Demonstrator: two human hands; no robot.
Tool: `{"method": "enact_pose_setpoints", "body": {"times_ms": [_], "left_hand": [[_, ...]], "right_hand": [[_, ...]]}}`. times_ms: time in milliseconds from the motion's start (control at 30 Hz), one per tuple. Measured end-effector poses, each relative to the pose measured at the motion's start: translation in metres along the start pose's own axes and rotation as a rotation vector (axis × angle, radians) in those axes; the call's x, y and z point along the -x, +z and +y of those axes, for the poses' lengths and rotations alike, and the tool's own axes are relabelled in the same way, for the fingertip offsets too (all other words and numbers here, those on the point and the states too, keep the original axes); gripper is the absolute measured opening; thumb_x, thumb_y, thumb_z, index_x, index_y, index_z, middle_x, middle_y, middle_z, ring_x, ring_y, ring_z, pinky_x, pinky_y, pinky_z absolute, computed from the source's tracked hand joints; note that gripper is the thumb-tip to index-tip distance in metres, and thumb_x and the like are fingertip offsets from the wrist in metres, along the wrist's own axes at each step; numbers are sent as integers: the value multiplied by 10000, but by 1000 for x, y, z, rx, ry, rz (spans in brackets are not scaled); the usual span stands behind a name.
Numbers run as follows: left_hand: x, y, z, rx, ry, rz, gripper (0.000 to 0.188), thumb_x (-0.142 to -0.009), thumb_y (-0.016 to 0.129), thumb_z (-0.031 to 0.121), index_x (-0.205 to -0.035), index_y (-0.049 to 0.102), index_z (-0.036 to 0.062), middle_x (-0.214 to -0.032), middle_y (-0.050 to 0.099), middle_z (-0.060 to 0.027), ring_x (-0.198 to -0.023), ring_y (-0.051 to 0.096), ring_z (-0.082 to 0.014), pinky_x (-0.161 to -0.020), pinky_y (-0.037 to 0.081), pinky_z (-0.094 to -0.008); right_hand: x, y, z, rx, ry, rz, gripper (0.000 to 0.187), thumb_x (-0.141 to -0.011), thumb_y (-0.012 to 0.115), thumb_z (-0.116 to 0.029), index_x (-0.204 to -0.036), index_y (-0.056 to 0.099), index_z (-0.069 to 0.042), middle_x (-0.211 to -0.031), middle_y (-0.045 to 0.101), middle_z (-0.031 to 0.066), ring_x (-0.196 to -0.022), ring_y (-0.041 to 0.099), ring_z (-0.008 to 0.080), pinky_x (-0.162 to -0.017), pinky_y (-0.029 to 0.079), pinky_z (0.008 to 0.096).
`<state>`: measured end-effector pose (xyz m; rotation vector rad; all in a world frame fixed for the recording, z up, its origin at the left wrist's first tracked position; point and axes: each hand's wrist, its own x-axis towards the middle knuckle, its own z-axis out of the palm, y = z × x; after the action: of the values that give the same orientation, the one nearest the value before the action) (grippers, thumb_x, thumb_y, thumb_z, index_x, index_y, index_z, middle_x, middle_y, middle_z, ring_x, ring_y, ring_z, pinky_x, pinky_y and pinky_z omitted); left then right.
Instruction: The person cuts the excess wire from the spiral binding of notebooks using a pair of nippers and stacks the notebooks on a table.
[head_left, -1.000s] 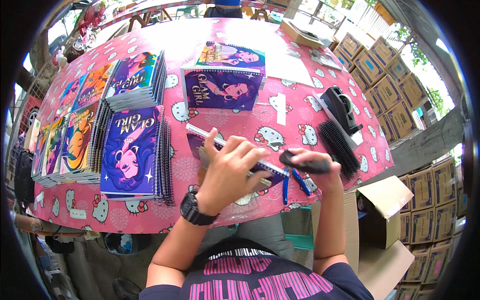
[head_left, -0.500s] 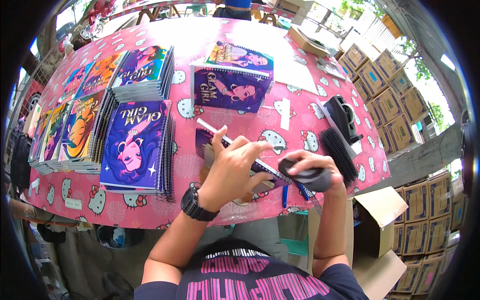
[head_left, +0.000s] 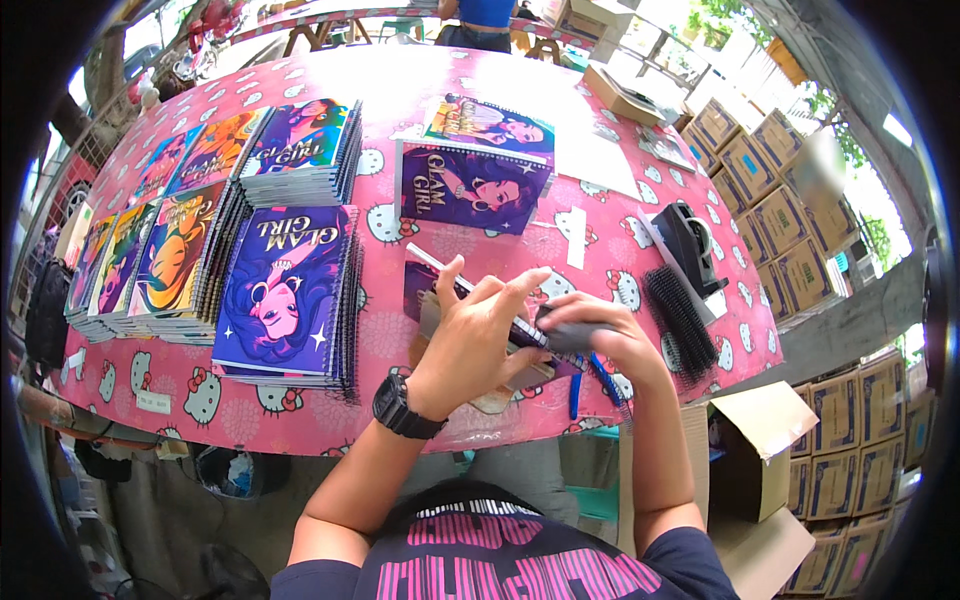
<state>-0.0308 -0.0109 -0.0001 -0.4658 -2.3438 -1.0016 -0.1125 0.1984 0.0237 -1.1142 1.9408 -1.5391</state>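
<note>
A dark purple notebook (head_left: 418, 290) lies at a slant on the table in front of me, with a white strip along its top edge. My left hand (head_left: 475, 335) grips it, fingers spread across the punched spine and thumb on the near side. My right hand (head_left: 605, 335) is closed around a dark grey, rounded object (head_left: 580, 338), which touches the spine edge near its right end. Motion blur hides what kind of object it is. Below the right hand, blue slender tools (head_left: 574, 395) lie next to a thin coil end. Much of the notebook is hidden by my hands.
Stacks of spiral notebooks (head_left: 285, 290) fill the left side of the pink table (head_left: 330, 425). More notebooks (head_left: 475, 190) stand ahead. At right are a pile of black binding coils (head_left: 680, 318), a black device (head_left: 688, 245) and an open carton (head_left: 760, 425). A person (head_left: 478, 25) stands beyond.
My right hand has moved left and slightly up along the spine with the dark object, closer to my left hand. My left hand keeps its hold. The whole view has shifted slightly.
</note>
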Motion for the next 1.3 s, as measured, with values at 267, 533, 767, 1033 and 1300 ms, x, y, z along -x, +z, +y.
{"method": "enact_pose_setpoints", "body": {"times_ms": [267, 533, 767, 1033, 1300], "left_hand": [[25, 19, -33, 186, -295, 455, 1331, -502, 928, 331, -1502, 100, 43, -1518, 183, -191, -1411, 202, -324, -1126, 174, -498], [26, 22, -43, 338, -389, 445, 1221, -520, 929, 221, -1485, 193, 89, -1231, 390, -141, -1162, 421, -291, -999, 377, -413], [29, 27, -48, 515, -360, 485, 1011, -624, 879, 174, -1463, 319, 95, -1106, 457, -78, -1035, 480, -224, -935, 408, -363], [20, 22, -47, 679, -384, 525, 823, -730, 802, 106, -1445, 394, 110, -1033, 452, -30, -957, 502, -146, -857, 438, -299], [24, 21, -48, 581, -438, 486, 728, -793, 757, 126, -1438, 420, 119, -997, 470, -19, -926, 507, -136, -852, 435, -287]], "right_hand": [[-10, 1, 11, 68, 71, 11, 961, -752, 468, -813, -1053, 661, 79, -1152, 600, 216, -1119, 557, 278, -994, 398, 392], [-13, 1, 16, 255, -30, 97, 622, -832, 596, -548, -1059, 682, 25, -1140, 639, 133, -1097, 566, 273, -977, 406, 400], [-21, 5, 11, 212, 41, 90, 627, -871, 550, -541, -1005, 689, 55, -1077, 655, 142, -1052, 576, 244, -961, 407, 377], [-36, 5, 10, 441, 83, 197, 356, -805, 728, -325, -986, 717, -18, -1079, 646, 142, -1003, 597, 253, -913, 438, 366], [-41, 1, 24, 205, 21, 120, 603, -891, 549, -543, -1029, 690, 27, -1090, 637, 156, -1053, 586, 244, -936, 430, 360]]}}
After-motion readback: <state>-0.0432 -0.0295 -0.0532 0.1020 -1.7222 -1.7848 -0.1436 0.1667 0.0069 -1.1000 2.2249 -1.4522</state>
